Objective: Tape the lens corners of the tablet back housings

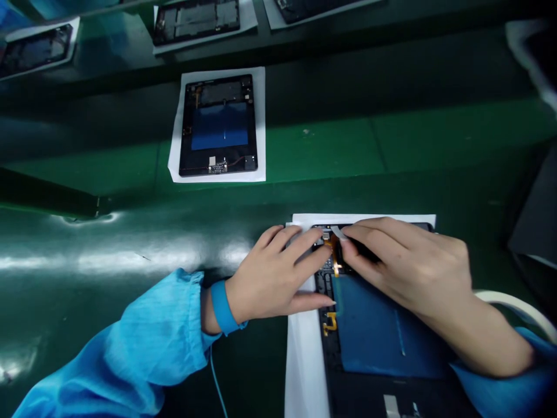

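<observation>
An opened tablet with a blue battery lies on white paper in front of me. My left hand rests over its upper left corner, fingers spread, fingertips touching the edge near an orange flex cable. Thumb and forefinger of my right hand pinch a small pale strip of tape at the tablet's top edge. The right hand hides much of the upper part of the tablet. A blue wrist strap with a thin cord circles my left wrist.
A second opened tablet lies on white paper farther back. More tablets, one of them a grey-black frame, lie along the far side. A pale roll is partly visible behind my right forearm. A green bar stands at left.
</observation>
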`<state>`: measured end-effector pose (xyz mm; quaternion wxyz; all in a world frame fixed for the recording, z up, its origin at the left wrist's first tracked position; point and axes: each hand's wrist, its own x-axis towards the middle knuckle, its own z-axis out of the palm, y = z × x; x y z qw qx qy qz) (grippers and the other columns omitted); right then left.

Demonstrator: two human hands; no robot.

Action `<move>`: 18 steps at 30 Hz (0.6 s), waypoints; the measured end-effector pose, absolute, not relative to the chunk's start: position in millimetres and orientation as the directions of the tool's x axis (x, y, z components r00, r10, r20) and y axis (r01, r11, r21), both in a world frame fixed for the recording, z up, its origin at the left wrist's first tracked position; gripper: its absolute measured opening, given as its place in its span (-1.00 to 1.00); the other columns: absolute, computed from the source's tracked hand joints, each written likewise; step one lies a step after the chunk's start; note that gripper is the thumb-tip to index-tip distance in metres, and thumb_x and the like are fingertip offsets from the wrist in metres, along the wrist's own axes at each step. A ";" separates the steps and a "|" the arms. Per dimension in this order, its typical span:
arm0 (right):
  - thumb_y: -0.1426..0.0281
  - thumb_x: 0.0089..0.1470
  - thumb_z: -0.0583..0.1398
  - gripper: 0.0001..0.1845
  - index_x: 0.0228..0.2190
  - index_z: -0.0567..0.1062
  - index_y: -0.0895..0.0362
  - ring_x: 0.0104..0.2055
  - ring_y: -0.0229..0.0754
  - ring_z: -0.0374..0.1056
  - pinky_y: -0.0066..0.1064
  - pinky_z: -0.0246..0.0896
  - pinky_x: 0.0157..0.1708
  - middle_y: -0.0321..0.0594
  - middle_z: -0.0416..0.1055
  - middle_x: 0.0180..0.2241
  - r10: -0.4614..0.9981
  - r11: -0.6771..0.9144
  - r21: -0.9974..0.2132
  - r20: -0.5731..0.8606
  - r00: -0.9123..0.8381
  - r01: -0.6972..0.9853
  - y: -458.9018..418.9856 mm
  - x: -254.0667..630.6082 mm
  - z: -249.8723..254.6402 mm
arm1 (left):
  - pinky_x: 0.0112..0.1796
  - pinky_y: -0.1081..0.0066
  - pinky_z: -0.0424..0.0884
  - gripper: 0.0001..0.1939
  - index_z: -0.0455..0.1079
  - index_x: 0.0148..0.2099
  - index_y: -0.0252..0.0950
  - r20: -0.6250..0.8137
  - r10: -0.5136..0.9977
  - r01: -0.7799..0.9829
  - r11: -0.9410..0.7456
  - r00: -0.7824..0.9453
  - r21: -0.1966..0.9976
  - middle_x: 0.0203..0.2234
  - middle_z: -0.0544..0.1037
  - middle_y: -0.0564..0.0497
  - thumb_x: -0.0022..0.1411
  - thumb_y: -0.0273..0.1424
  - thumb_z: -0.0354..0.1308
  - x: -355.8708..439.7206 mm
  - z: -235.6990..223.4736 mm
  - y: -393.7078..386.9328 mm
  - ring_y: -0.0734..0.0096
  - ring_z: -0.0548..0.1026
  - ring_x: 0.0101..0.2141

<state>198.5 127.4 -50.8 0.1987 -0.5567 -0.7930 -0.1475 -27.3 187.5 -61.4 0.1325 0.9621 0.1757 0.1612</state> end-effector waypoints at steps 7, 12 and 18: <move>0.43 0.21 0.24 -0.90 -0.30 0.60 0.13 -0.36 -0.24 0.44 -0.36 0.14 -0.45 -0.27 0.60 -0.27 0.842 0.343 -0.003 0.444 -0.306 0.939 129.2 197.9 -52.0 | 0.13 -0.06 0.35 -0.27 0.33 0.26 -0.34 0.243 0.383 0.291 -0.894 0.891 0.342 0.19 0.43 -0.29 0.41 0.17 -0.10 -27.2 -62.0 187.9 -0.11 0.37 0.16; 0.40 0.25 0.21 -0.86 -0.28 0.61 0.10 -0.38 -0.29 0.36 -0.37 0.08 -0.44 -0.28 0.58 -0.28 0.845 0.339 0.015 0.435 -0.312 0.941 132.4 196.2 -52.0 | 0.15 -0.07 0.34 -0.28 0.32 0.26 -0.34 0.237 0.388 0.289 -0.886 0.891 0.362 0.19 0.43 -0.30 0.41 0.15 -0.06 -29.1 -62.1 189.2 -0.11 0.36 0.17; 0.39 0.32 0.10 -0.71 -0.38 0.58 0.14 -0.41 -0.26 0.31 -0.32 -0.11 -0.52 -0.23 0.52 -0.34 0.883 0.348 0.061 0.313 -0.349 0.935 132.9 189.2 -42.6 | 0.14 -0.05 0.35 -0.29 0.35 0.22 -0.39 0.272 0.389 0.280 -0.888 0.880 0.364 0.15 0.45 -0.32 0.40 0.14 -0.03 -25.9 -64.1 186.3 -0.10 0.39 0.15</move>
